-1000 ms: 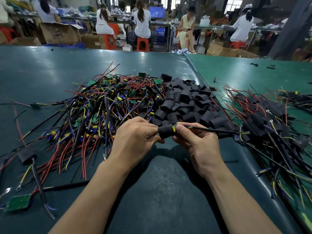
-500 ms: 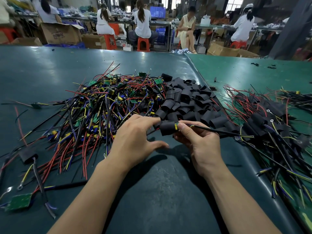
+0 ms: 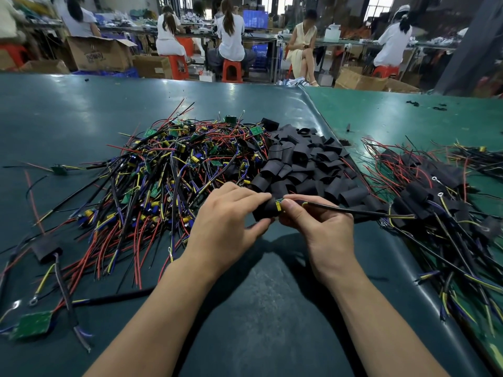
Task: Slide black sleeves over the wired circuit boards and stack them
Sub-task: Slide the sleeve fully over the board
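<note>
My left hand (image 3: 226,221) pinches a black sleeve (image 3: 268,210) between thumb and fingers. My right hand (image 3: 321,227) pinches the wired circuit board (image 3: 278,206), whose green and yellow end shows at the sleeve's mouth. Its black cable (image 3: 353,212) trails right toward the heap of sleeved boards (image 3: 435,197). Behind my hands lies a pile of loose black sleeves (image 3: 299,161). A tangle of bare wired boards (image 3: 163,172) with red, yellow, blue and black leads spreads to the left.
The dark green table mat (image 3: 258,308) ends at a raised edge (image 3: 321,115) beside a lighter green surface. A stray sleeved board (image 3: 46,251) and a bare green board (image 3: 32,325) lie at the near left. Several people sit at benches beyond the table.
My left hand let go of the sleeve half a second ago and now pinches it again. The board and sleeve have risen slightly toward the sleeve pile.
</note>
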`<state>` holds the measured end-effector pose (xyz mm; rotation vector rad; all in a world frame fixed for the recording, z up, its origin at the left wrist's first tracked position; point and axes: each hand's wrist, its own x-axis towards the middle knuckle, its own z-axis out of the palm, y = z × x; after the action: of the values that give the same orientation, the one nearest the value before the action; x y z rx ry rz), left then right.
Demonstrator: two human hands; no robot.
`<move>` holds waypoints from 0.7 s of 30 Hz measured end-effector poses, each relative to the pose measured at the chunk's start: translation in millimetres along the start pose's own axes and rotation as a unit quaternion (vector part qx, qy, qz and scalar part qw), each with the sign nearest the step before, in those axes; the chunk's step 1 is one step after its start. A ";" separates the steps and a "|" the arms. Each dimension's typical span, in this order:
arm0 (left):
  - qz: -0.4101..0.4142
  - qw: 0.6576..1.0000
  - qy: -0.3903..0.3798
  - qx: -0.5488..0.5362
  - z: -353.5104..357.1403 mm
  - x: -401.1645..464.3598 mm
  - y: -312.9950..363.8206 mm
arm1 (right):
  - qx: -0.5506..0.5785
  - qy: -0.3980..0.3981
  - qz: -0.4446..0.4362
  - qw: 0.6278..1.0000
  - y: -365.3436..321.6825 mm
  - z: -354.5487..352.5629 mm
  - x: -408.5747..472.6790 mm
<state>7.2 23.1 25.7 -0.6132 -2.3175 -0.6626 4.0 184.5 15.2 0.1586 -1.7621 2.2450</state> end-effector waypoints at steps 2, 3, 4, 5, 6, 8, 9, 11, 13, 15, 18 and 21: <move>0.000 1.000 -0.005 0.000 -0.7 0.6 -0.4 | 0.000 0.006 0.007 1.000 0.5 -0.4 1.0; 0.000 1.000 -0.009 -0.001 -0.6 1.0 0.0 | 0.001 0.008 0.010 1.000 0.7 -0.6 1.3; 0.000 1.000 -0.011 -0.003 -0.4 1.2 0.0 | 0.001 0.011 0.012 1.000 1.0 -1.2 1.6; 0.000 1.000 -0.013 -0.006 -0.4 1.3 -0.3 | 0.000 0.015 0.013 1.000 1.2 -1.8 2.2; -0.002 1.000 -0.014 -0.009 -0.8 1.4 -0.7 | -0.002 0.018 0.012 1.000 1.7 -2.5 2.8; -0.008 1.000 -0.021 -0.014 -1.6 0.7 -1.3 | -0.004 0.014 0.011 1.000 2.5 -2.9 2.4; -0.013 0.999 -0.026 -0.017 -1.6 0.3 -1.1 | -0.004 0.007 0.012 1.000 2.7 -2.4 1.6; -0.019 0.999 -0.044 -0.026 -1.2 -0.3 0.4 | -0.004 -0.011 0.010 1.000 3.3 -2.0 -0.3; -0.016 0.998 -0.056 -0.030 -0.7 0.1 2.3 | -0.004 -0.018 0.007 1.000 2.8 -1.6 -0.9; -0.018 0.998 -0.058 -0.031 -1.0 1.0 2.0 | -0.012 -0.015 0.001 1.000 3.3 -2.1 0.2; -0.020 0.998 -0.054 -0.034 -1.5 1.5 0.2 | -0.021 -0.006 -0.009 1.000 4.1 -2.6 1.4; -0.013 0.998 -0.056 -0.032 -2.6 1.6 1.4 | -0.024 -0.007 -0.007 1.000 4.0 -2.6 1.3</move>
<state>8.1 23.0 29.0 -0.6663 -2.4201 -0.7352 1.9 186.3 11.1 0.1759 -1.8140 2.1948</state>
